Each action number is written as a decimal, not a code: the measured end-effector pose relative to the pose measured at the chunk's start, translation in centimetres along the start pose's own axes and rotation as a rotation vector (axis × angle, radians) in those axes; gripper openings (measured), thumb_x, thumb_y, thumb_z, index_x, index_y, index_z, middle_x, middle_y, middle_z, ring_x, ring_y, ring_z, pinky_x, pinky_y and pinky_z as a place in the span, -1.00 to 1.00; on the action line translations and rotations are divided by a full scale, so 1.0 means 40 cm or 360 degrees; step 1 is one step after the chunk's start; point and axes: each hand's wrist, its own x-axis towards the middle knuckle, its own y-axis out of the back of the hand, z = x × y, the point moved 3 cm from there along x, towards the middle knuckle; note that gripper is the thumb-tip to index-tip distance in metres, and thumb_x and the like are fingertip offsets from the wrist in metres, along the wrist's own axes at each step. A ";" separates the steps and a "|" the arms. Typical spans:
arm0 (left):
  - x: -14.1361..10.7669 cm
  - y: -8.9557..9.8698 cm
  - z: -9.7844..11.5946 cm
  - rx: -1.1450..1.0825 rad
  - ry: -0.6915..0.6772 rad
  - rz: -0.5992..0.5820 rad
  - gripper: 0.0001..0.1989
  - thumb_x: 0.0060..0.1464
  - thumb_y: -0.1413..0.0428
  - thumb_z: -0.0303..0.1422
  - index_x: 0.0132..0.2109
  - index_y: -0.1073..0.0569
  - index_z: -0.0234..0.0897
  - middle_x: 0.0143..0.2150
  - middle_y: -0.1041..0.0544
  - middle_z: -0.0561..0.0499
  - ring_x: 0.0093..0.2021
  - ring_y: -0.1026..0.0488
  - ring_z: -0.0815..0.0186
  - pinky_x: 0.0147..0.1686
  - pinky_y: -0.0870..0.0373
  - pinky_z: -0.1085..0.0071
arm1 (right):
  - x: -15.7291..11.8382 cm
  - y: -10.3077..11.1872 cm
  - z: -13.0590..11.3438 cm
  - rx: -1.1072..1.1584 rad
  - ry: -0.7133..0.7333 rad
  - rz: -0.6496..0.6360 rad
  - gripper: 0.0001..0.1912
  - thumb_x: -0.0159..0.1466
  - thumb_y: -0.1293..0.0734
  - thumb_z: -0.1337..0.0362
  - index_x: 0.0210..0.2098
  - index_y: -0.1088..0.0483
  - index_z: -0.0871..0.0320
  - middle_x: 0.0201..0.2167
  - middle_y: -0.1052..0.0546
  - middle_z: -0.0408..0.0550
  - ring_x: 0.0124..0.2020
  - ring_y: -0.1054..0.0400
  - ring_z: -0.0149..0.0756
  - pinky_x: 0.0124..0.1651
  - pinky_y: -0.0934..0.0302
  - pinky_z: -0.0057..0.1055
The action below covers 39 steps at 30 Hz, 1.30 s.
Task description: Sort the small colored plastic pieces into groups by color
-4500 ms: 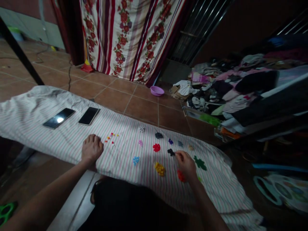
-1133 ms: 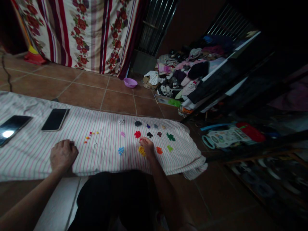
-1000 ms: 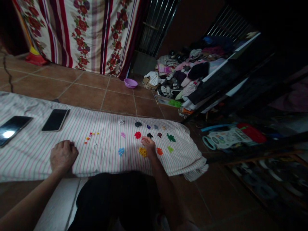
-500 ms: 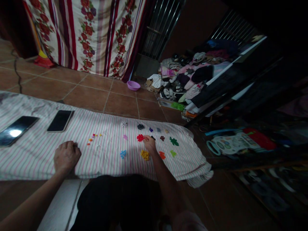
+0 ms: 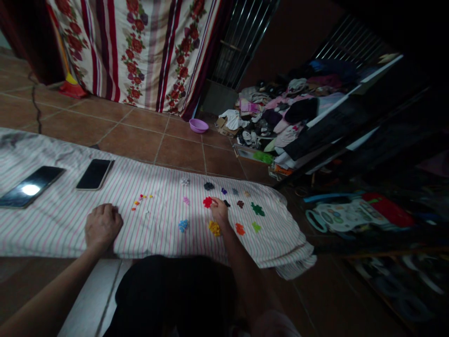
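My right hand (image 5: 220, 211) reaches over the striped cloth (image 5: 161, 243), its thumb and finger pinched at the right edge of a small red pile (image 5: 207, 202). Anything between those fingertips is too small to make out. Just nearer lies a yellow pile (image 5: 214, 228), and black pieces (image 5: 227, 203) lie beyond the hand's right side. My left hand (image 5: 103, 224) rests on the cloth with its fingers curled in. Close to it are scattered red, orange and yellow pieces (image 5: 136, 203) and a white piece (image 5: 147, 212).
Other small piles include blue (image 5: 183, 225), pink (image 5: 186, 200), dark green (image 5: 257, 208), orange (image 5: 240, 229) and lime (image 5: 256, 227). Two phones (image 5: 94, 174) lie at the left. Beyond are a purple basin (image 5: 198, 125) and heaped clothes (image 5: 277, 110).
The whole view has shifted slightly to the right. My right hand stays at the red pile, and my left hand stays resting on the cloth.
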 end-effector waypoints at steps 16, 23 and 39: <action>-0.001 -0.004 -0.004 -0.0013 0.0004 -0.0002 -0.73 0.09 0.12 -0.33 -0.23 -0.43 -0.35 -0.26 -0.48 -0.22 -0.21 -0.38 0.10 -0.23 -0.25 0.20 | -0.020 0.006 -0.020 -0.0160 0.0097 -0.0087 -0.71 0.06 -0.27 0.28 -0.26 -0.54 0.21 -0.26 -0.53 0.05 -0.18 -0.38 -0.18 -0.06 -0.31 -0.26; -0.002 -0.005 -0.003 0.0004 -0.0007 0.0022 -0.73 0.12 0.14 -0.33 -0.24 -0.42 -0.35 -0.27 -0.48 -0.21 -0.21 -0.39 0.10 -0.23 -0.23 0.23 | -0.019 0.000 -0.013 -0.0181 0.0143 -0.0118 -0.75 0.05 -0.32 0.28 -0.30 -0.57 0.17 -0.22 -0.51 0.06 -0.23 -0.38 -0.21 -0.05 -0.31 -0.26; 0.001 -0.007 -0.003 0.0035 0.0047 -0.0044 -0.74 0.10 0.14 -0.31 -0.25 -0.40 -0.31 -0.25 -0.48 -0.17 -0.18 -0.39 0.12 -0.20 -0.21 0.25 | -0.020 -0.002 -0.011 -0.0142 0.0216 -0.0079 -0.74 0.10 -0.28 0.24 -0.30 -0.58 0.14 -0.27 -0.49 0.03 -0.24 -0.37 -0.22 -0.09 -0.35 -0.22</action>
